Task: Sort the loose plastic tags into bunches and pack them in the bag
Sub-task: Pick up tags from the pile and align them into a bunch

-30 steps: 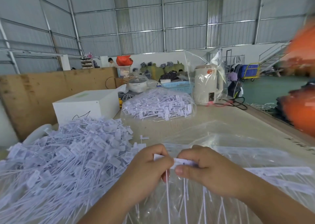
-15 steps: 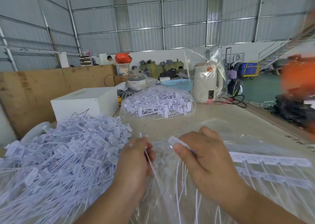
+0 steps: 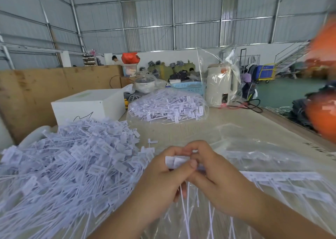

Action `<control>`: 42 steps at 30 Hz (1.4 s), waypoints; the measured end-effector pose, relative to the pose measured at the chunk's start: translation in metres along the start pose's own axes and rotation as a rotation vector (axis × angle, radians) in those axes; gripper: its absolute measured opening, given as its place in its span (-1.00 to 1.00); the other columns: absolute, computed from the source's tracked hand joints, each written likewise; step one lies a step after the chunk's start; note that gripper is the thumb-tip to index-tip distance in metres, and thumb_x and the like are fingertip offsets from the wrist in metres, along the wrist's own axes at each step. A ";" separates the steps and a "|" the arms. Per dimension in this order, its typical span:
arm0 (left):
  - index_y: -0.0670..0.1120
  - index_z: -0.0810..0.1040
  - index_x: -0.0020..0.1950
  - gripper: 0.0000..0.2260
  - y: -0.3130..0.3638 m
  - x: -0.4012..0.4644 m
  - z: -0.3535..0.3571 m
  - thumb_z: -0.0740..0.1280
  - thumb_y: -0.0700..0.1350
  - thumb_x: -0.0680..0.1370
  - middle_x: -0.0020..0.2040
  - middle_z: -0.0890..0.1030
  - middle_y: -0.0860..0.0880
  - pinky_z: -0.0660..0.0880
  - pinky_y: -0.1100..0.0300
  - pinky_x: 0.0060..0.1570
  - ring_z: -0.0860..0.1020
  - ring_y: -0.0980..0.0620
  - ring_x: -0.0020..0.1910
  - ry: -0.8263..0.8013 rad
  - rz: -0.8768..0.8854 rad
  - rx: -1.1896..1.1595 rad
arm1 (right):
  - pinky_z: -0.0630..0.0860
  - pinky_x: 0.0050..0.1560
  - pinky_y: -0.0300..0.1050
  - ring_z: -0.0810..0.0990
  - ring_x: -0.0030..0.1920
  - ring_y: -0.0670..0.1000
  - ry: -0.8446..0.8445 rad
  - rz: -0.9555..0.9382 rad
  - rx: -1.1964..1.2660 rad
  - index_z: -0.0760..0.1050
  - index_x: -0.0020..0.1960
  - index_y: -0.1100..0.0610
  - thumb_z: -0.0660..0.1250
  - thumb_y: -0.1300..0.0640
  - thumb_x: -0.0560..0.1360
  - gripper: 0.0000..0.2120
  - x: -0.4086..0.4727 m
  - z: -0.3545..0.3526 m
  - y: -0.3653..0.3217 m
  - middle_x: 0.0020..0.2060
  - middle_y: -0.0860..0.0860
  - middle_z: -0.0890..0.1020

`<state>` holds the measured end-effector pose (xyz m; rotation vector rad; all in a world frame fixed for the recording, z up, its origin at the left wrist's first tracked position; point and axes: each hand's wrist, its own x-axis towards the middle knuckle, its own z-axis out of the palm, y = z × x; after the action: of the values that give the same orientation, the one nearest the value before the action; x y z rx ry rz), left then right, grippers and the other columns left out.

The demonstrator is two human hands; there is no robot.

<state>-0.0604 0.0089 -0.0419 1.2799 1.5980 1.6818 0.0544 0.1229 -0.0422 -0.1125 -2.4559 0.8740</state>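
- Head view: the left hand (image 3: 160,176) and right hand (image 3: 216,176) meet over a clear plastic bag (image 3: 254,147), fingers curled; together they pinch a small bunch of tags (image 3: 177,161) by the flat white heads.
- The heads sit just above the left thumb, and the thin tails (image 3: 183,198) hang down from the fingers toward the person, so the bunch's long axis runs roughly away-to-near.
- To do this step well, I judge the heads should be squared up flush and all the tails kept pointing one way before letting go.
- A big loose pile of tags (image 3: 69,166) lies just left of the left hand.
- Rows of tags (image 3: 283,176) already lie inside the bag, right of the right hand, heads away, tails near.
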 end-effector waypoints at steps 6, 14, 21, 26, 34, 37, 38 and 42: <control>-0.02 0.67 -0.21 -0.87 0.002 0.004 -0.004 0.37 -0.01 0.36 -0.44 0.49 -0.22 0.31 0.28 -0.59 0.43 0.01 -0.61 0.083 -0.037 -0.227 | 0.52 0.06 -0.08 0.62 -0.01 -0.17 -0.101 0.035 0.070 0.45 0.21 -0.13 0.30 -0.15 0.54 -0.73 0.001 -0.015 0.003 -0.03 -0.14 0.65; 0.05 0.62 -0.30 -0.77 -0.002 0.002 -0.001 0.38 -0.07 0.56 -0.54 0.49 -0.02 0.33 0.30 -0.54 0.43 0.05 -0.60 0.098 -0.042 -0.010 | 0.33 -0.32 -0.10 0.40 -0.40 -0.08 -0.080 0.064 0.042 0.53 -0.20 0.00 0.34 -0.04 0.55 -0.81 0.000 -0.014 0.007 -0.43 -0.02 0.45; -0.27 0.59 -0.18 -0.72 0.001 0.005 0.012 0.26 -0.12 0.62 -0.48 0.51 -0.14 0.34 0.28 -0.54 0.44 0.04 -0.55 0.330 -0.061 -0.223 | 0.44 -0.29 -0.01 0.46 -0.39 -0.05 0.246 -0.017 -0.242 0.45 -0.30 0.06 0.27 -0.02 0.59 -0.68 0.004 0.007 -0.006 -0.46 -0.06 0.46; -0.18 0.57 -0.20 -0.75 0.003 0.005 0.003 0.24 -0.15 0.63 -0.40 0.58 -0.11 0.46 0.25 -0.54 0.51 0.04 -0.53 0.369 -0.177 -0.508 | 0.24 -0.47 -0.23 0.34 -0.49 -0.09 0.473 -0.033 -0.116 0.31 -0.29 0.03 0.23 -0.14 0.54 -0.66 0.007 -0.002 -0.006 -0.52 -0.06 0.36; -0.15 0.62 -0.03 -0.58 0.007 -0.003 0.007 0.26 0.19 0.45 -0.43 0.51 -0.14 0.46 0.19 -0.45 0.48 -0.01 -0.48 0.049 -0.117 -0.191 | 0.47 0.00 -0.25 0.57 -0.09 -0.23 0.003 -0.006 -0.117 -0.07 0.50 -0.21 0.05 -0.34 0.47 -0.34 0.003 0.004 0.001 -0.17 -0.27 0.58; -0.20 0.57 -0.01 -0.79 0.008 -0.003 0.005 0.37 -0.05 0.53 -0.40 0.51 -0.22 0.42 0.25 -0.46 0.44 -0.02 -0.53 0.008 -0.069 -0.081 | 0.45 0.02 -0.30 0.58 -0.09 -0.26 -0.046 -0.023 -0.103 -0.14 0.46 -0.31 0.15 -0.12 0.59 -0.41 0.002 0.005 0.002 -0.21 -0.36 0.59; -0.24 0.55 -0.01 -0.86 0.009 -0.002 0.005 0.35 -0.15 0.56 -0.39 0.50 -0.25 0.40 0.27 -0.48 0.43 -0.01 -0.55 0.012 -0.067 -0.084 | 0.44 0.05 -0.29 0.59 -0.08 -0.25 -0.059 -0.026 -0.072 -0.12 0.47 -0.29 0.18 -0.08 0.60 -0.40 0.003 0.004 0.001 -0.21 -0.37 0.59; -0.22 0.57 -0.11 -0.89 0.009 -0.001 0.006 0.30 -0.23 0.58 -0.47 0.46 -0.20 0.35 0.26 -0.55 0.38 0.01 -0.61 0.076 -0.051 -0.167 | 0.51 -0.04 -0.11 0.62 -0.13 -0.15 -0.095 -0.030 -0.069 0.41 0.20 -0.20 0.24 -0.20 0.53 -0.73 0.002 -0.013 -0.005 -0.21 -0.24 0.64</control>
<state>-0.0525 0.0089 -0.0344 1.0962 1.4842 1.8097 0.0593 0.1273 -0.0296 -0.0596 -2.5700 0.7990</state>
